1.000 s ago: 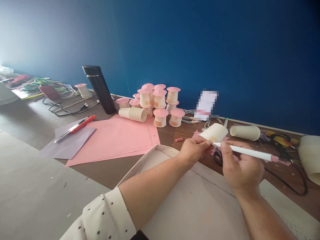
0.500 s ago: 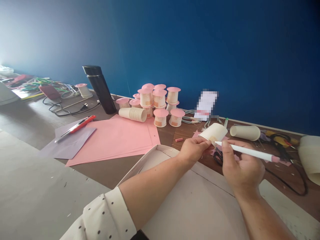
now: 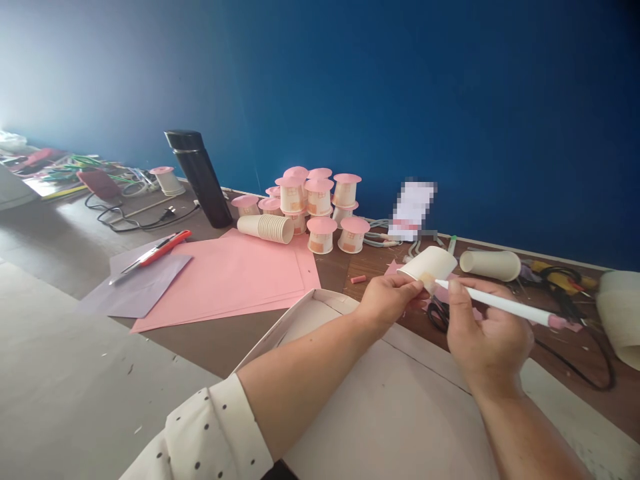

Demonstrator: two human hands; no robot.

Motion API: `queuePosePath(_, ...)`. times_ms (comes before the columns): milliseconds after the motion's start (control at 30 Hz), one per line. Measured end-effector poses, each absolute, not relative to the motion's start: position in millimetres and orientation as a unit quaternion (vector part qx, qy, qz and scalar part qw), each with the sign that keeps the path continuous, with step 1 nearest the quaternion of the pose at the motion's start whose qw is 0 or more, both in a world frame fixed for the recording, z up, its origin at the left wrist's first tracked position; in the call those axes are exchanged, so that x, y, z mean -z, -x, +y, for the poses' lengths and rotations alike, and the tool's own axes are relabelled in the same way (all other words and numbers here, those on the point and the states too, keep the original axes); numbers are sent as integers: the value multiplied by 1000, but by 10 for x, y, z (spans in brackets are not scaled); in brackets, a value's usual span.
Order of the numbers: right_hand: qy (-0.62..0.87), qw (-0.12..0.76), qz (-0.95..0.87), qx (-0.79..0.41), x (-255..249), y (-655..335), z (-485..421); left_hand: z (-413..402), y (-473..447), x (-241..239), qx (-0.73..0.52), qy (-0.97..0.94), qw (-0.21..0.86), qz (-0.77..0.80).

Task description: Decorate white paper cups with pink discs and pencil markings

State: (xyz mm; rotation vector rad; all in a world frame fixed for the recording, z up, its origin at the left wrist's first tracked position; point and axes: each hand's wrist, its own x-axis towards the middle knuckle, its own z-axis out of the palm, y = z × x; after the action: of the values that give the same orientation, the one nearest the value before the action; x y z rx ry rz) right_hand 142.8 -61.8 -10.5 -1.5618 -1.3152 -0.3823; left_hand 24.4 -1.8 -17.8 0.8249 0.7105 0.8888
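A white paper cup (image 3: pixel 429 261) lies tilted on its side, pinched near its rim by my left hand (image 3: pixel 393 300). On the cup's wall is a light orange-tan coloured patch beside my left fingertips. My right hand (image 3: pixel 487 330) is closed around a white marker (image 3: pixel 505 301) with a pink end; its tip points at the coloured patch, and I cannot tell whether it touches. Beneath both hands lies a large white box lid (image 3: pixel 380 387). A small pink marker cap (image 3: pixel 359 279) rests on the table to the left of the cup.
Several decorated cups with pink paper roofs (image 3: pixel 321 227) are stacked by the wall. Nearby are a nested stack of paper cups (image 3: pixel 266 228), pink paper sheets (image 3: pixel 235 273), a red utility knife (image 3: pixel 155 255), a black bottle (image 3: pixel 200 180), a lone cup (image 3: pixel 490 265) and black cables (image 3: pixel 607 373).
My right hand and the marker have shifted slightly to the right, showing more of the coloured patch. My left hand and the cup have barely moved.
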Motion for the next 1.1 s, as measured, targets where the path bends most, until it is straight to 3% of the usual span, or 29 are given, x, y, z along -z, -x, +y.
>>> queuePosePath(1100, 655, 511, -535, 154, 96, -1407, -621, -36, -224, 100, -394, -364, 775, 334)
